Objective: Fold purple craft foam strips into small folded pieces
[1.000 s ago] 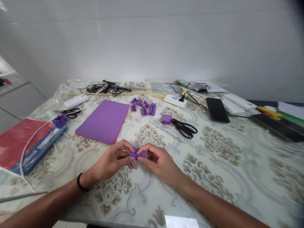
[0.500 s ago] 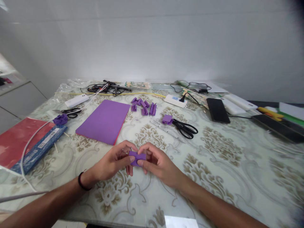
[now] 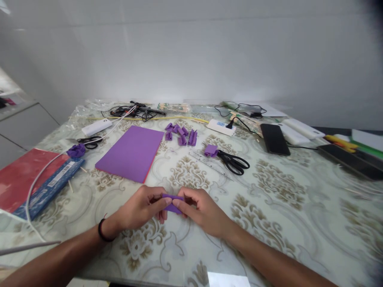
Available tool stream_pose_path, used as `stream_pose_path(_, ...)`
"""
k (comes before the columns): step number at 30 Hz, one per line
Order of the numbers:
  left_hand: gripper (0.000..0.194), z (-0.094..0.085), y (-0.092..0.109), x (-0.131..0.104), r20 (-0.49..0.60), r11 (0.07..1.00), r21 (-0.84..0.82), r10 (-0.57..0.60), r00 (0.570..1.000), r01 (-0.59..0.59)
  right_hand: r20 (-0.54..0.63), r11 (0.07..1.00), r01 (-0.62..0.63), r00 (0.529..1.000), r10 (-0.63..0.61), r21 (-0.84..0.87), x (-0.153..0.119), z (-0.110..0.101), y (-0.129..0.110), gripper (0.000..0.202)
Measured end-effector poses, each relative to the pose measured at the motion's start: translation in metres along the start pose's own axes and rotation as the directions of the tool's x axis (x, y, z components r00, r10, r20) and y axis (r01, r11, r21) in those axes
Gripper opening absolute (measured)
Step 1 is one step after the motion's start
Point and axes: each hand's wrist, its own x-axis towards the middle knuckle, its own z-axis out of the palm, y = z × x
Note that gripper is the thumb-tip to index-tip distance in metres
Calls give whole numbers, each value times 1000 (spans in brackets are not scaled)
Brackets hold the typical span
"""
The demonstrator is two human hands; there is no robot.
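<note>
A small folded purple paper piece (image 3: 174,208) is pinched between both hands, low in the middle of the view. My left hand (image 3: 143,206) grips its left end, thumb on top. On its right end my right hand (image 3: 202,209) is closed, thumb tip almost meeting the other thumb. Several folded purple pieces (image 3: 181,134) lie beyond the hands. Purple squares (image 3: 211,150) rest by the black-handled scissors (image 3: 235,162) and a clear ruler (image 3: 211,165). A stack of purple sheets (image 3: 131,153) with red beneath lies to the left.
On the left are a red and blue packet (image 3: 44,179), crumpled purple paper (image 3: 76,150), more scissors (image 3: 92,141) and a white cable (image 3: 32,185). A power strip (image 3: 220,126) and black cables sit at the back; a phone (image 3: 274,138) lies right.
The fingers of both hands have curled lower and closer round the purple piece, which now looks flatter and narrower. Everything else on the table has stayed where it was.
</note>
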Motion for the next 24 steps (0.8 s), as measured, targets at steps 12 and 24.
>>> stream_pose_path(12, 36, 4, 8, -5, -24, 995, 80, 54, 998, -51, 58, 974, 158, 987, -151, -161, -4, 1, -5, 34)
stream_pose_path(24, 43, 3, 0, -3, -79, 999, -38, 16, 997, -19, -15, 971, 93, 995, -99, -219, -3, -4, -5, 39)
